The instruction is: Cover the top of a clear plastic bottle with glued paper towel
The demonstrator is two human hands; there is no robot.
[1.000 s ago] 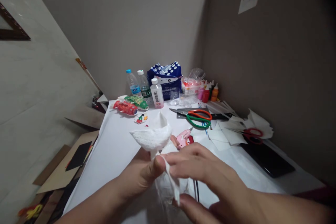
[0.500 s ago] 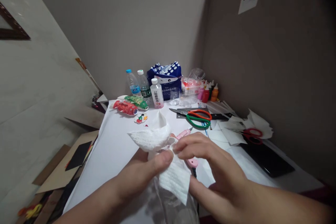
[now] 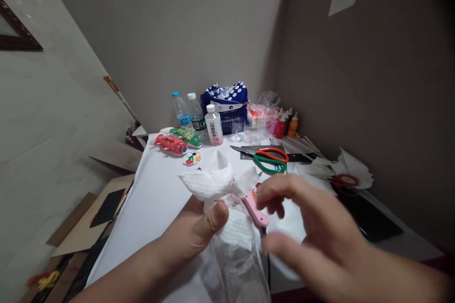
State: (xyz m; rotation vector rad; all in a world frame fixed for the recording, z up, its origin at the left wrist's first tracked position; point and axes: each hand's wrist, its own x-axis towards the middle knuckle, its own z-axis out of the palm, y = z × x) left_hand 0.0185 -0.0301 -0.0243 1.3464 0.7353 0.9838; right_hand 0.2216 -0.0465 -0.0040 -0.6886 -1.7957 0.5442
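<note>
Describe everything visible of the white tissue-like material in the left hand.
The white tissue-like material looks soft and finely ridged. Its top flares into points, one rising and one reaching left, with a smaller flap to the right. Below, more ridged white lies against a clear, plastic-looking bottle; whether it is all one piece cannot be told. The left hand grips it from the left, thumb in front. The right hand, blurred, is beside it and appears not to touch it.

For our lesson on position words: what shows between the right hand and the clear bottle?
In the head view, the pink glue gun and its dark cord show between the right hand and the clear bottle.
</note>
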